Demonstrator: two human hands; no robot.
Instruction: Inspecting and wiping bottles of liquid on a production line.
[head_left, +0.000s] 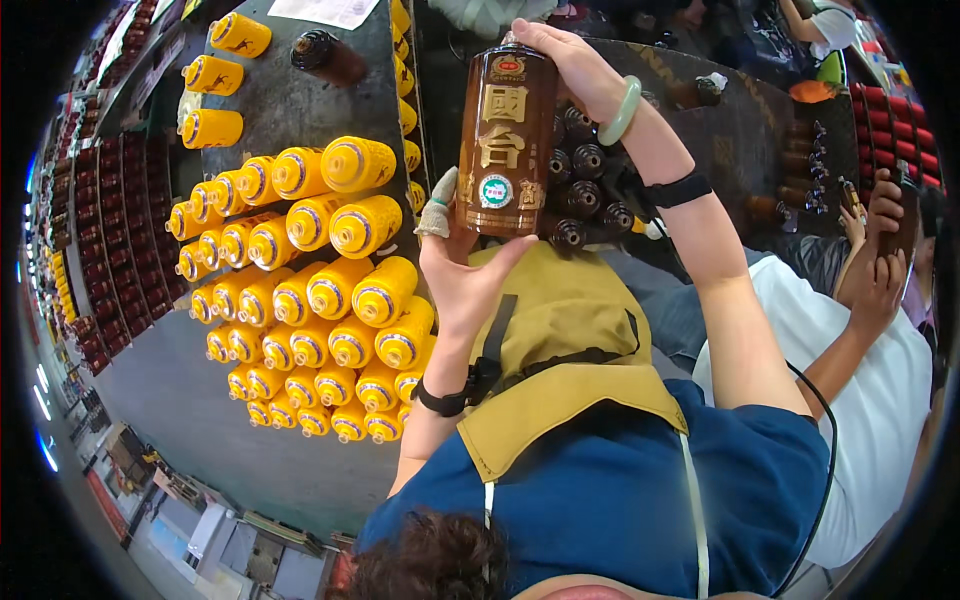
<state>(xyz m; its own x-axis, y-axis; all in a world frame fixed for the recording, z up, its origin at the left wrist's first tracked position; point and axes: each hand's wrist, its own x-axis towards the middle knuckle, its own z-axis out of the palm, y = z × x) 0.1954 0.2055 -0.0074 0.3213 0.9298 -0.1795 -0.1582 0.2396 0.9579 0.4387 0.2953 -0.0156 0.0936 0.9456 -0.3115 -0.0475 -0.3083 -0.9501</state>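
A brown glossy bottle (505, 145) with gold lettering and a small round green-and-white sticker is held up in front of me. My left hand (468, 280) grips its lower end, thumb along the bottom and a fabric cover (436, 208) on one finger. My right hand (572, 62) is closed over the top end at the neck; a pale green bangle (624, 112) circles that wrist. Behind the bottle, several dark bottles (582, 195) stand packed together, partly hidden by it.
Several rows of yellow bottles (320, 290) stand to the left on the dark table (340, 100). A lone brown bottle (328, 58) is at the far left. On the right, a co-worker in a white shirt (840, 400) holds a dark bottle (898, 215). Red bottles (895, 125) are stacked beyond.
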